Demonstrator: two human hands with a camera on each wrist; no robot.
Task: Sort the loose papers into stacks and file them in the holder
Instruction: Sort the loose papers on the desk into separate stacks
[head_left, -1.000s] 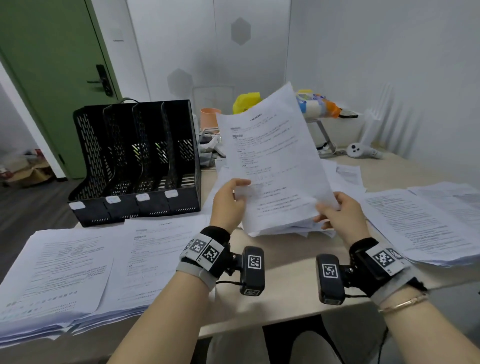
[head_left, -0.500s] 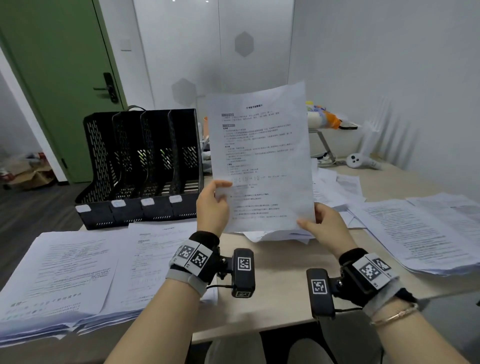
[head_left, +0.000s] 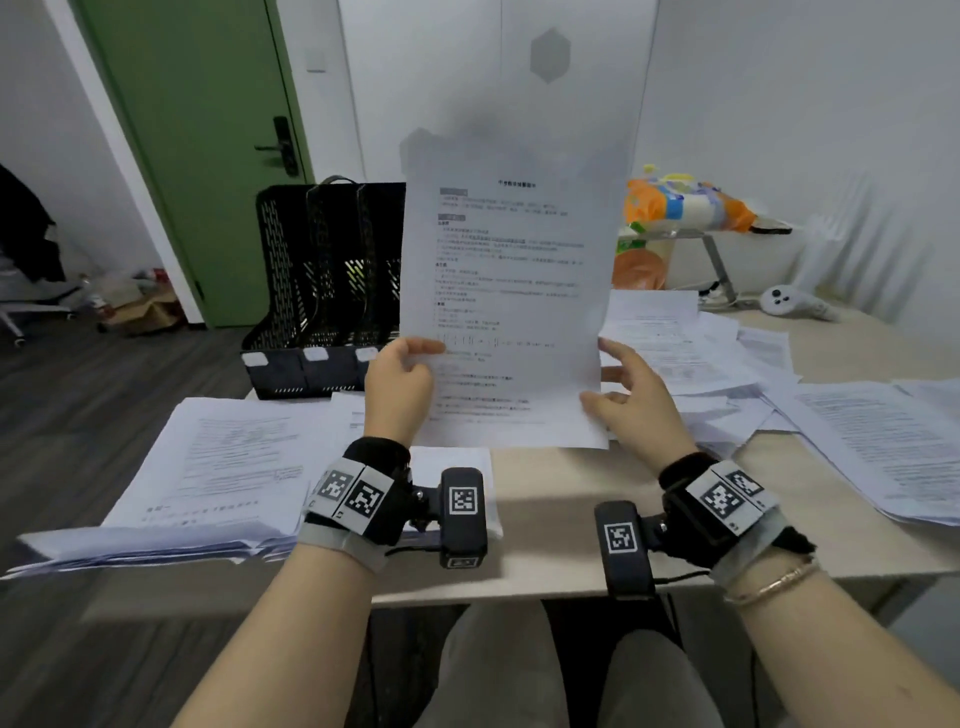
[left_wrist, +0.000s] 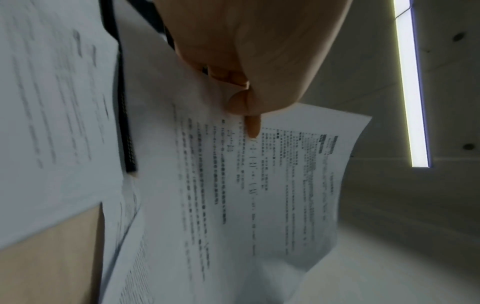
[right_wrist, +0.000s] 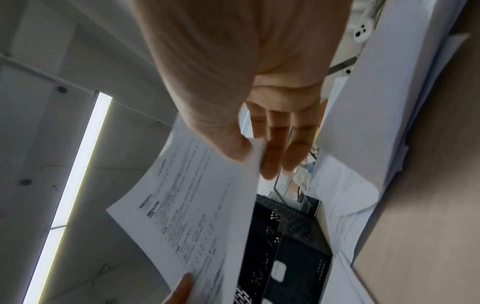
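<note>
A printed sheet (head_left: 509, 312) stands upright in the air over the table, in front of the black mesh file holder (head_left: 322, 291). My left hand (head_left: 400, 379) pinches its lower left edge, thumb on the printed side; the left wrist view shows that left hand (left_wrist: 249, 98) pinching the sheet (left_wrist: 259, 195). My right hand (head_left: 623, 395) is at the lower right edge with its fingers straight and spread and only the thumb on the paper. In the right wrist view the sheet's (right_wrist: 194, 195) corner lies between the thumb and straight fingers of the right hand (right_wrist: 254, 156).
A thick paper stack (head_left: 208, 467) lies at the left, another stack (head_left: 883, 447) at the right, and a loose pile (head_left: 685, 353) behind the sheet. A white controller (head_left: 795, 304) and a coloured bag (head_left: 685, 205) sit at the back right. The table's front edge (head_left: 545, 571) is close to me.
The sheet has come up from a tilt over the loose pile to upright and nearer my face. My right hand's fingers have loosened and spread; the left keeps its pinch.
</note>
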